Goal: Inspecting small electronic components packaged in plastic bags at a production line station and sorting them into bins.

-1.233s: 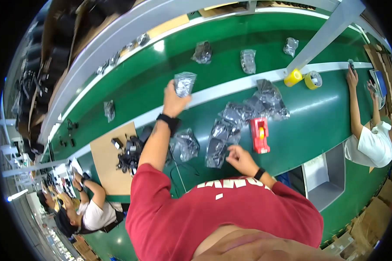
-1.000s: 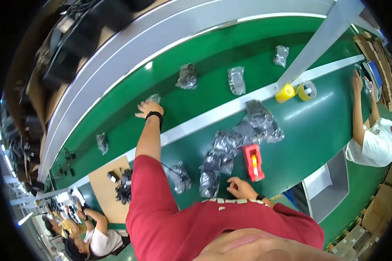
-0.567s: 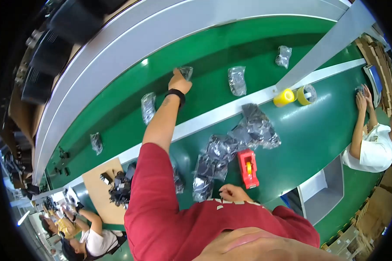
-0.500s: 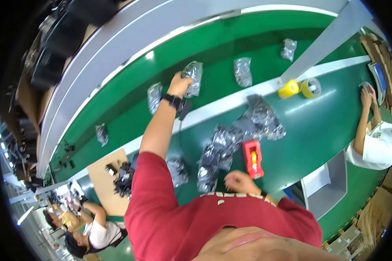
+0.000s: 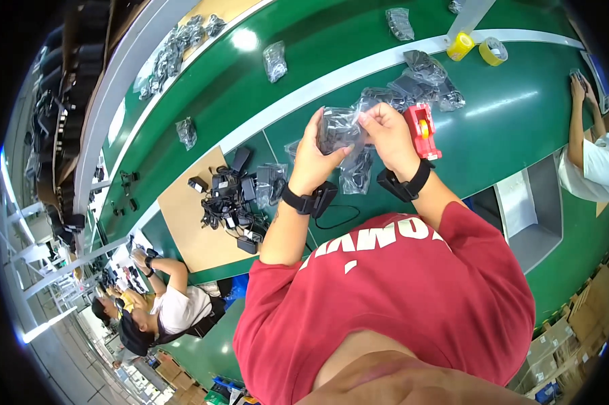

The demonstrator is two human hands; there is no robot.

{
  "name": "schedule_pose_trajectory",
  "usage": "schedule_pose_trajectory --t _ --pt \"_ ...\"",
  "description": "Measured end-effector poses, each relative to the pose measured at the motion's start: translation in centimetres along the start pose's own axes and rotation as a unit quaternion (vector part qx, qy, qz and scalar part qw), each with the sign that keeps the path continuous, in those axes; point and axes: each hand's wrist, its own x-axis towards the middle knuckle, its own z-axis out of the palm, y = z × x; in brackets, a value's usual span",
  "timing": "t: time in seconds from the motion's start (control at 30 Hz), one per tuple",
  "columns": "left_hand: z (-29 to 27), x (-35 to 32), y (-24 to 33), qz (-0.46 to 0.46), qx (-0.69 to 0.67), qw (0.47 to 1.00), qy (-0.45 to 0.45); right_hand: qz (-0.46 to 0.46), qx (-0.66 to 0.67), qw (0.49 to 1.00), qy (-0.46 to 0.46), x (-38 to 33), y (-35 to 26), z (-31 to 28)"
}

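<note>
One glossy green flat worktop (image 5: 520, 128) spreads before us, w/ a flat tan cardboard sheet (image 5: 183, 236) at L & a tangled heap of black corded adapters (image 5: 230, 202) over its R side. Our bare L hand (image 5: 312, 158) grips, & our bare R hand (image 5: 393, 138) pinches at the R edge, 1 clear plastic bag w/ dark contents (image 5: 337, 131), held btwn them over the worktop. Round yellow tape roll (image 5: 460, 46): R, well apart from the hands.

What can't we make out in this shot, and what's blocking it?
All in the head view:
Clear bag: the inside looks dark, but creased, shiny plastic obscures its shape.
Left grip: most fingers hidden behind that bag.
Bagged pile: partly covered by the right grip.
Small bagged item: cut off by the top edge.
Co-worker at far right: whatever they handle is too small to identify.
</note>
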Motion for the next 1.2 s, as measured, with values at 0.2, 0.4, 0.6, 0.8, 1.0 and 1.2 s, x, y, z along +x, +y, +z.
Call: schedule_pose_trajectory --t 0.2,0.4,0.6,0.8,1.0,1.2 --pt "1.3 -2.6 -2.4 -0.072 -0.077 0.994 -0.005 -0.009 0.01 0.997 -0.073 -1.8 0.3 -0.6" --pt "1.3 -4.5 -0.5 -0.092 -0.209 0.972 -0.055 -0.038 -0.165 0.975 -0.141 -3.9 -0.9 -1.1" --pt "-0.1 -6.7 0.9 -0.127 -0.259 0.949 -0.124 0.131 0.123 0.965 -0.188 -5.7 -1.1 -2.5" --pt "-0.8 -7.1 0.5 -0.002 -0.066 0.992 -0.11 0.125 0.059 0.982 -0.125 -6.2 0.4 -2.3" --pt "1.1 -7.8 0.0 0.143 0.299 0.943 0.008 0.068 -0.012 0.996 -0.057 -6.9 1.3 -1.3" --pt "2.2 -7.1 -0.7 0.127 0.301 0.944 0.033 0.1 0.053 0.991 -0.075 -7.7 0.6 -1.9"
